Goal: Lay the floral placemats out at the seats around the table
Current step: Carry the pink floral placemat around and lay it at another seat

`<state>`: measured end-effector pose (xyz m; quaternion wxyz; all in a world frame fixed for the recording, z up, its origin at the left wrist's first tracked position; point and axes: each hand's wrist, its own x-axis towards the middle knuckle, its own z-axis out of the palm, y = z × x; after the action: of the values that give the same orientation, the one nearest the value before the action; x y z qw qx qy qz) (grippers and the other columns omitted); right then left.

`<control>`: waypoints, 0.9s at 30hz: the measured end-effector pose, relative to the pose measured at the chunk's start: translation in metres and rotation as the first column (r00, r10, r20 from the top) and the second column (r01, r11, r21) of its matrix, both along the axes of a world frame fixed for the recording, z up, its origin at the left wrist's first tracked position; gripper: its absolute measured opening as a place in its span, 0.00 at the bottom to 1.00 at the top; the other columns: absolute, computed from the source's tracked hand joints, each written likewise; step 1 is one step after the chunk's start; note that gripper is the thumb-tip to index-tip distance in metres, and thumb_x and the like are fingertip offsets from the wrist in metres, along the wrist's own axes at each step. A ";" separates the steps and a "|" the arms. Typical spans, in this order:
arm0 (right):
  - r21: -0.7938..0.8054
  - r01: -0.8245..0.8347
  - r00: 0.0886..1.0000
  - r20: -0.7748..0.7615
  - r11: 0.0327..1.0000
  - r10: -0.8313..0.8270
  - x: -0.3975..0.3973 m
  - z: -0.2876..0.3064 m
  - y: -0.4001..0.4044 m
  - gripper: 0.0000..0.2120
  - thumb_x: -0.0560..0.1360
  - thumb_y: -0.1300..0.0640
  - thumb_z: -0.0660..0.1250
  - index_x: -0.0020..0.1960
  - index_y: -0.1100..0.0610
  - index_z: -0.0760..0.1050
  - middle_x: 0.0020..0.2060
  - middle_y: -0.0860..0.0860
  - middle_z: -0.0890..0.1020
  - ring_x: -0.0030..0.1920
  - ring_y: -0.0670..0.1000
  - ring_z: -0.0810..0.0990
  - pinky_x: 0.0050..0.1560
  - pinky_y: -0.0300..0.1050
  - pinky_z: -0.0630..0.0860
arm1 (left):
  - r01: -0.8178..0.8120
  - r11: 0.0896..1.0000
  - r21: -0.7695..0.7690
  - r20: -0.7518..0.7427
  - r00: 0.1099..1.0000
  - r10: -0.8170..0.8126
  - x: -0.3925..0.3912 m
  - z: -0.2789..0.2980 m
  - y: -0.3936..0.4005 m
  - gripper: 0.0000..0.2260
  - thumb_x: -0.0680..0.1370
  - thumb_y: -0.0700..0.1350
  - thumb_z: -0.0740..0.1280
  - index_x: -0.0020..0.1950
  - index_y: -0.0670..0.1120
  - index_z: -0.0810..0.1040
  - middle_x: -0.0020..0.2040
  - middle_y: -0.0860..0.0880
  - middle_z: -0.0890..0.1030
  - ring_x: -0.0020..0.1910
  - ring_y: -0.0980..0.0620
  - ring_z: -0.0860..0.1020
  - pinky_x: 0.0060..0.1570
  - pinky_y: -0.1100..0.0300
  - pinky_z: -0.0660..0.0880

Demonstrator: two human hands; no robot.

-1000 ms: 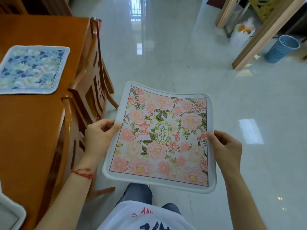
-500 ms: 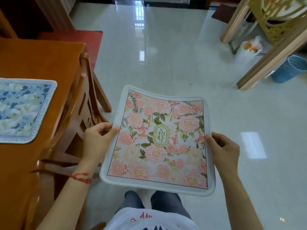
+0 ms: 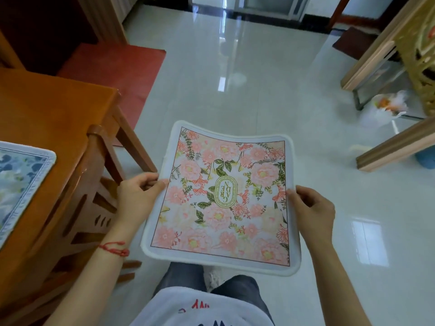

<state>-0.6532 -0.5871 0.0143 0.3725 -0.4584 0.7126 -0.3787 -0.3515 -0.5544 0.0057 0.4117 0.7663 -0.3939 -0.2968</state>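
Carrying a pink floral placemat [image 3: 223, 198] flat over the tiled floor, a person pinches its side edges, the left hand [image 3: 136, 198] at nine o'clock, the right hand [image 3: 310, 208] at three, each with thumb on top. Seen from the head camera, the wooden table [image 3: 54, 118] lies at nine to ten o'clock of the mat, nearer the left hand, beyond a chair [image 3: 77, 196]. A blue floral placemat [image 3: 21, 182] already lies there. Judged next: a leftward swing, left hand leading.
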 end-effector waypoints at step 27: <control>-0.007 -0.072 0.997 0.017 0.997 0.072 0.113 -0.013 -0.412 0.03 0.71 0.58 0.68 0.43 0.53 0.81 0.36 0.44 0.82 0.32 0.37 0.78 0.37 0.33 0.74 | -0.142 0.989 -0.043 0.001 0.990 0.142 0.109 -0.011 -0.381 0.02 0.70 0.41 0.72 0.41 0.44 0.81 0.33 0.52 0.79 0.31 0.55 0.76 0.30 0.71 0.71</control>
<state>-0.5405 -0.9996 0.0009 0.3904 -0.4815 0.6912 -0.3714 -0.2422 -0.9357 -0.0058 0.4471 0.7842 -0.3455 -0.2566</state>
